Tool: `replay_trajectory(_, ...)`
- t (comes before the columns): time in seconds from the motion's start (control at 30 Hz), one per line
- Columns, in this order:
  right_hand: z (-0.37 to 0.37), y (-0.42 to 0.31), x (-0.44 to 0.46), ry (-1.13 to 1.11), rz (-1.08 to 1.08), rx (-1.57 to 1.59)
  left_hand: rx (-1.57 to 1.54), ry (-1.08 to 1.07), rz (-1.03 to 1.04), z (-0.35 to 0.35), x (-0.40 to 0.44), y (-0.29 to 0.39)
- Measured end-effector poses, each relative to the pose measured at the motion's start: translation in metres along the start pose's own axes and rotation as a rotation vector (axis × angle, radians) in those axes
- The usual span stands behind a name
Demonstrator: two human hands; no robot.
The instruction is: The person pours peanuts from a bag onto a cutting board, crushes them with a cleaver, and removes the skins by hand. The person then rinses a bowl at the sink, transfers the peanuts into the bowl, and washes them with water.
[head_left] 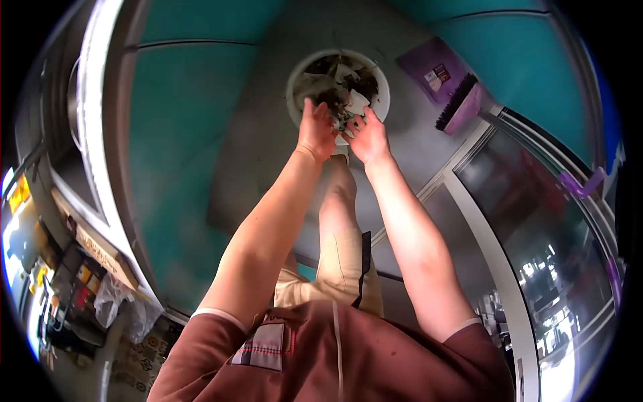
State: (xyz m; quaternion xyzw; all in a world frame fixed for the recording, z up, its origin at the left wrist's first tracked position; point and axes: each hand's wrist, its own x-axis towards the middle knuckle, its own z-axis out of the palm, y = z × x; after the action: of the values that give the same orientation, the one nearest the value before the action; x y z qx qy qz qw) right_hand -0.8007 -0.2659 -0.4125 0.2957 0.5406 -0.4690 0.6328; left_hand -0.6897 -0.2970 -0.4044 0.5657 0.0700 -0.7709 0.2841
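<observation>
A round white bucket (pixel 383 90) stands on the grey floor, with dark debris and pale scraps (pixel 357 102) inside. Over its near left part is my left hand (pixel 317 130), palm up, its fingers apart and nothing seen in it. My right hand (pixel 368 136) is at the near right part of the rim, fingers spread and slightly curled, close to the pale scraps. A small gap separates the two hands. Whether either hand touches the bucket cannot be made out.
To the right lie a purple dustpan (pixel 435 70) and a purple broom with dark bristles (pixel 459 107). A glass door frame (pixel 492 248) runs down the right side. Teal panels (pixel 181 134) stand around. Plastic bags (pixel 127 308) and clutter are at lower left.
</observation>
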Motion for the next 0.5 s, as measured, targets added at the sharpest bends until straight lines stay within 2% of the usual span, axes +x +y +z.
replay_trajectory(0.03,0.0,-0.002,-0.001,-0.005,-0.017,-0.046,0.007,0.035,-0.001,0.0,0.011,-0.003)
replay_trajectory(0.1,0.002,-0.007,-0.014,-0.192,-0.22,-0.411,0.018,0.108,-0.004,-0.004,0.032,-0.009)
replay_trajectory(0.13,0.002,-0.005,-0.011,-0.291,-0.325,-0.596,-0.057,0.013,-0.007,-0.007,0.044,-0.012)
replay_trajectory(0.17,0.004,0.007,-0.001,-0.4,-0.5,-0.515,-0.133,-0.082,-0.011,-0.011,0.056,-0.016)
replay_trajectory(0.2,-0.002,0.017,0.016,-0.519,-0.628,-0.709,-0.21,-0.177,-0.014,-0.016,0.066,-0.02)
replay_trajectory(0.27,-0.035,0.033,0.076,-0.441,-0.956,-1.075,-0.311,-0.114,-0.05,-0.008,0.066,-0.02)
replay_trajectory(0.33,-0.053,0.041,0.12,-0.115,-0.696,-1.08,-0.299,-0.16,-0.047,-0.018,0.062,-0.017)
replay_trajectory(0.37,-0.056,0.044,0.13,0.037,-0.866,-1.166,-0.261,-0.154,-0.047,-0.023,0.062,-0.014)
replay_trajectory(0.4,-0.062,0.044,0.138,-0.013,-0.909,-1.104,-0.223,-0.146,-0.038,-0.03,0.067,-0.014)
replay_trajectory(0.47,-0.026,0.022,0.086,-0.275,-0.635,-1.051,-0.153,-0.127,-0.023,-0.046,0.075,-0.019)
replay_trajectory(0.5,-0.021,0.023,0.085,-0.347,-0.824,-1.122,-0.133,-0.16,-0.021,-0.057,0.086,-0.026)
